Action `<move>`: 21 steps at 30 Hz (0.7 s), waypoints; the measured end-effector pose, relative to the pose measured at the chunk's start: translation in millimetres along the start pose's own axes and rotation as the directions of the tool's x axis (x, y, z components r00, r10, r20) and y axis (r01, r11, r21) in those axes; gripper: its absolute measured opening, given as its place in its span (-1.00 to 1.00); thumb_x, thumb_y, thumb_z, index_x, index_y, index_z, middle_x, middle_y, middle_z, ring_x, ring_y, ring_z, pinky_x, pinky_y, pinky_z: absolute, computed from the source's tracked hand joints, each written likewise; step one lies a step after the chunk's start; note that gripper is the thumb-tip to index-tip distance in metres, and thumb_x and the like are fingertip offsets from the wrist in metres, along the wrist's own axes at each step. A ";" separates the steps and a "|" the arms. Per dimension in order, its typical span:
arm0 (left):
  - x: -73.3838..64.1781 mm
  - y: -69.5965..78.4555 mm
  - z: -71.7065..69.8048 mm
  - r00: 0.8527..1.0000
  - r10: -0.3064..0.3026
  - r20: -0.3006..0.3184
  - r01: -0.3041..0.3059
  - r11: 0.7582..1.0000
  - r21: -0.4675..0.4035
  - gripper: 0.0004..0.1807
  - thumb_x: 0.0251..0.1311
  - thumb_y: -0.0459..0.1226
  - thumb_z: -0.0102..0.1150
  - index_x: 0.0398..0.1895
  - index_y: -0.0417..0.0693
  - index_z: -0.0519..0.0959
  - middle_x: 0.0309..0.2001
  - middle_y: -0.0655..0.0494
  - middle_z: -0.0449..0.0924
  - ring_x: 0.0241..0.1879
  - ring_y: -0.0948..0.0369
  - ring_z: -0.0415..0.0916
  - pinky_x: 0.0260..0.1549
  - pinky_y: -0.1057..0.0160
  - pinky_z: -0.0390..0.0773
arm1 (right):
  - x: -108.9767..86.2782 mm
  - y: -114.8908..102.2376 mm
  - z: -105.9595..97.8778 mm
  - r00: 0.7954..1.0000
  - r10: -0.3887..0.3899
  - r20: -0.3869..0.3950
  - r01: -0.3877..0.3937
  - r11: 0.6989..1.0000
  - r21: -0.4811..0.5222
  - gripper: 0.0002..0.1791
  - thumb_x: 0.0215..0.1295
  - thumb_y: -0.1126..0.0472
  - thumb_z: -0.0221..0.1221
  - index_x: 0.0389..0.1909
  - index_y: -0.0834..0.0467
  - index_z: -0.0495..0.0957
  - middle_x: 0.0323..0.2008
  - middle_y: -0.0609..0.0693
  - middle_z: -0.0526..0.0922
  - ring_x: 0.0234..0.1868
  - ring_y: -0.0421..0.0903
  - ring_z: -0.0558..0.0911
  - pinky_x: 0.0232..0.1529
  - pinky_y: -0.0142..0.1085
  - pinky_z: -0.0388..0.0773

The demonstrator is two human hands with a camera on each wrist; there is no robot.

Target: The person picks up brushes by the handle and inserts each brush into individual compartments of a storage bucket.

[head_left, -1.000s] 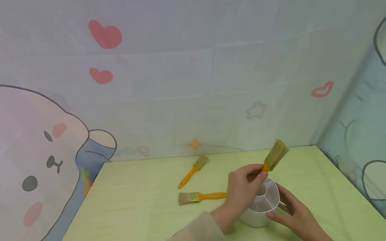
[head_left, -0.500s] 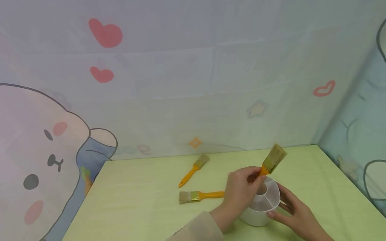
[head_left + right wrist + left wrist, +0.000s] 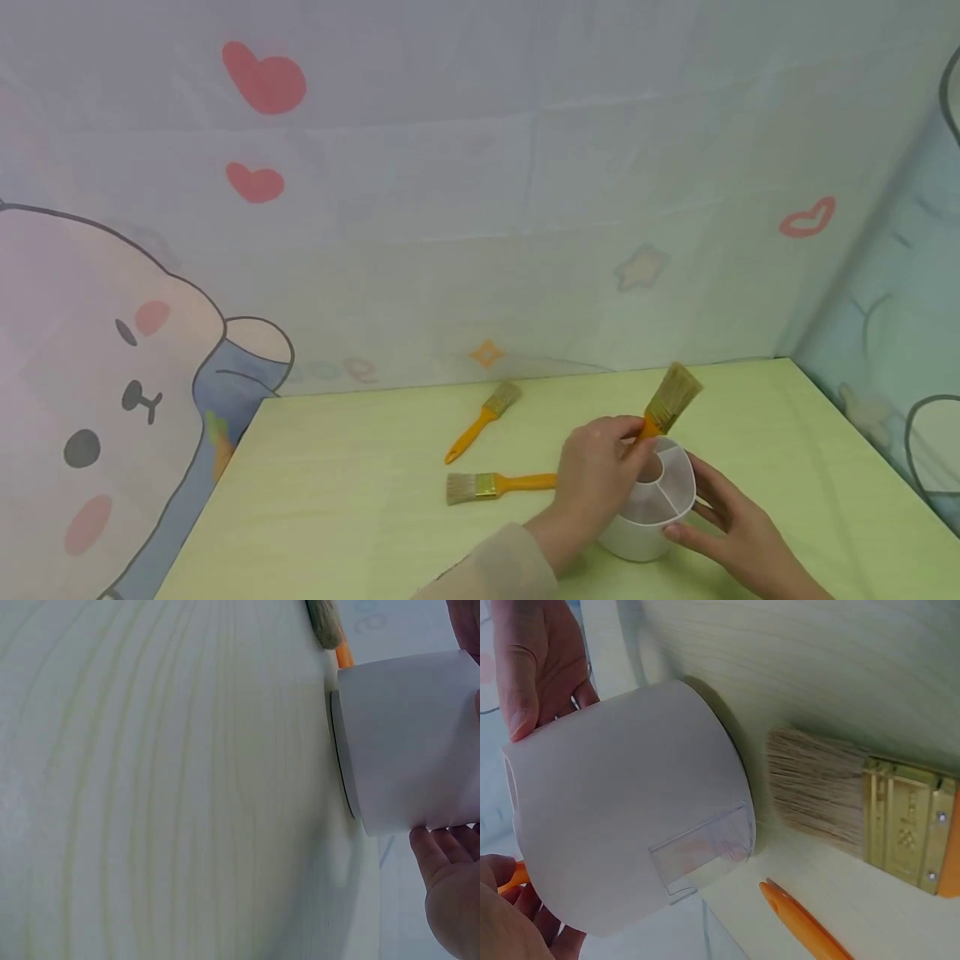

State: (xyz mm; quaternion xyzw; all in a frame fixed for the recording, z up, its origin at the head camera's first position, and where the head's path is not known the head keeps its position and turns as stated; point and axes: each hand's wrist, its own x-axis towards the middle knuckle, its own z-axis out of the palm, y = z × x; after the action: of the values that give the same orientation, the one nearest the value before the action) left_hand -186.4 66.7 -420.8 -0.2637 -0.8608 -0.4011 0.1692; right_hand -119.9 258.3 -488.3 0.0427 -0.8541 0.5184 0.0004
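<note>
My left hand (image 3: 592, 471) pinches the orange handle of a flat paintbrush (image 3: 672, 398), bristles up and leaning right. It is over the left side of a white round holder (image 3: 637, 543); the fingers hide the handle's lower part. Dividers split the holder's inside into compartments around a central ring. Against the holder's right side, my right hand (image 3: 738, 529) grips with thumb near the front rim and fingers round the back. In the left wrist view, a transparent rectangular piece (image 3: 705, 851) shows on the holder's white wall (image 3: 622, 795).
Two more orange-handled paintbrushes lie on the pale yellow-green table (image 3: 337, 483): one sideways (image 3: 495, 486) left of my left hand, another slanted brush (image 3: 480, 423) farther back. Behind the table hangs a printed cloth (image 3: 450, 208) with hearts and a cartoon animal.
The paintbrush in my left hand has come down a little and shifted slightly left, over the holder. My right hand keeps its grip on the holder; the two lying brushes stay put.
</note>
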 end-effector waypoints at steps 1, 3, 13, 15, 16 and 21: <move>-0.2 -0.5 0.2 1.000 -0.010 0.006 0.009 1.000 0.014 -0.85 0.24 -0.09 0.24 -0.19 0.17 0.71 -0.24 0.39 0.70 -0.26 0.47 0.59 -0.27 0.66 0.47 | 0.0 -0.1 0.0 1.000 -0.004 -0.002 0.004 1.000 -0.004 -0.07 0.17 -0.06 0.32 0.49 -0.09 0.03 0.44 0.00 0.17 0.23 -0.44 0.35 0.06 -0.30 0.57; -0.8 -1.4 0.5 0.999 -0.034 0.018 0.033 0.999 0.033 -0.85 0.24 -0.07 0.24 -0.20 0.19 0.71 -0.24 0.40 0.70 -0.26 0.46 0.59 -0.27 0.63 0.47 | 0.1 -0.2 0.3 1.000 -0.012 -0.007 0.011 1.000 -0.015 -0.07 0.17 -0.06 0.32 0.49 -0.10 0.03 0.43 0.00 0.18 0.17 -0.60 0.30 0.05 -0.35 0.57; -2.6 -2.4 -2.4 0.999 -0.045 0.021 0.042 0.992 0.120 -0.75 0.18 -0.02 0.29 -0.11 0.17 0.70 -0.19 0.39 0.70 -0.18 0.43 0.61 -0.14 0.49 0.55 | -0.2 2.8 2.8 0.989 -0.136 -0.057 0.134 0.990 -0.034 -0.09 0.15 0.11 0.36 0.47 -0.07 0.09 0.38 0.10 0.28 0.18 -0.60 0.32 0.04 -0.53 0.49; -2.4 -2.9 -3.5 1.000 -0.024 0.019 0.021 0.991 0.131 -0.74 0.18 0.00 0.28 -0.12 0.17 0.70 -0.19 0.38 0.70 -0.18 0.43 0.62 -0.14 0.50 0.54 | -0.5 3.2 3.1 0.987 -0.147 -0.066 0.144 0.989 -0.043 -0.09 0.15 0.12 0.37 0.47 -0.07 0.09 0.37 0.11 0.30 0.18 -0.61 0.32 0.04 -0.55 0.48; -2.5 -3.3 -4.1 1.000 -0.017 0.021 0.014 0.991 0.129 -0.74 0.18 0.00 0.28 -0.12 0.17 0.70 -0.18 0.38 0.70 -0.17 0.43 0.62 -0.14 0.51 0.54 | -0.7 3.4 3.2 0.988 -0.140 -0.067 0.137 0.990 -0.044 -0.10 0.15 0.11 0.36 0.46 -0.09 0.10 0.37 0.09 0.30 0.17 -0.61 0.32 0.04 -0.56 0.48; -4.0 -4.6 -10.4 1.000 -0.009 0.026 0.006 0.995 0.104 -0.71 0.17 -0.01 0.29 -0.08 0.17 0.70 -0.19 0.37 0.71 -0.15 0.42 0.62 -0.10 0.47 0.55 | -0.8 4.2 3.1 0.989 -0.136 -0.062 0.134 0.990 -0.040 -0.08 0.14 0.09 0.37 0.47 -0.07 0.09 0.35 0.12 0.31 0.17 -0.61 0.32 0.03 -0.54 0.49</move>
State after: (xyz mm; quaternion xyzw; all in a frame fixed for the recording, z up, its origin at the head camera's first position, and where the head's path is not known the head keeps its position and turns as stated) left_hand -185.2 54.9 -419.1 -0.2565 -0.8837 -0.3530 0.1697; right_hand -119.3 257.6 -493.4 0.0834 -0.8579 0.5029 0.0639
